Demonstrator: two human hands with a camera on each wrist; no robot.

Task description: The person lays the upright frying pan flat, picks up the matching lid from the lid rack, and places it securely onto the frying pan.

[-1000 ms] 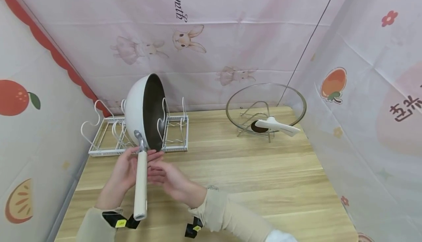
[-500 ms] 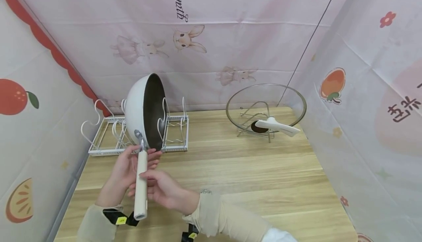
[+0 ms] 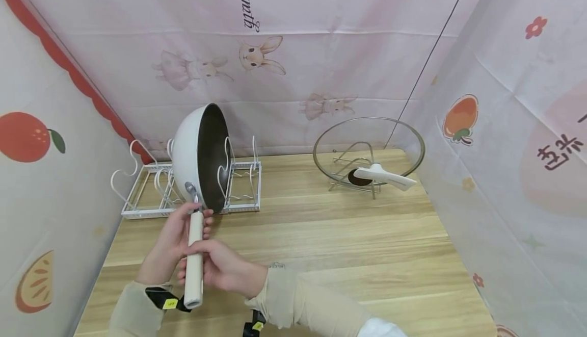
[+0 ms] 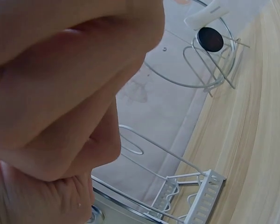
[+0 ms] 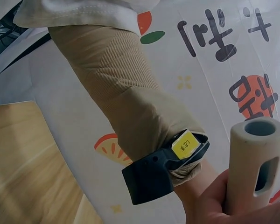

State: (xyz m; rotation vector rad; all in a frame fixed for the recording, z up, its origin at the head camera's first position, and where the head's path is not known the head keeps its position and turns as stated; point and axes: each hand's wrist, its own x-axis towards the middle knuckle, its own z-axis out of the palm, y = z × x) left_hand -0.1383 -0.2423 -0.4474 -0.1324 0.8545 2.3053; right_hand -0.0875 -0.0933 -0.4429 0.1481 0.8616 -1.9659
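Note:
A white wok (image 3: 185, 148) with a dark inside stands on its side in a white wire rack (image 3: 147, 212), its handle (image 3: 194, 270) pointing toward me. My left hand (image 3: 171, 240) grips the handle near the metal neck, thumb on top and fingers curled around from below. Closer to the handle's end, my right hand (image 3: 229, 268) holds it too, thumb across the top and fingertips showing on the left side. In the left wrist view the curled fingers (image 4: 60, 93) of the left hand fill the left side. The handle's hollow end (image 5: 256, 163) shows in the right wrist view.
At the back right a glass lid (image 3: 321, 138) with a white knob handle (image 3: 385, 175) stands in a small metal wire stand (image 3: 373, 194). Printed cloth walls enclose the wooden table (image 3: 344, 255) at the back and both sides.
My right hand has moved left and toward me onto the handle, and its fingers have closed around it. The left fingers have curled around the handle. The wok stays in the rack.

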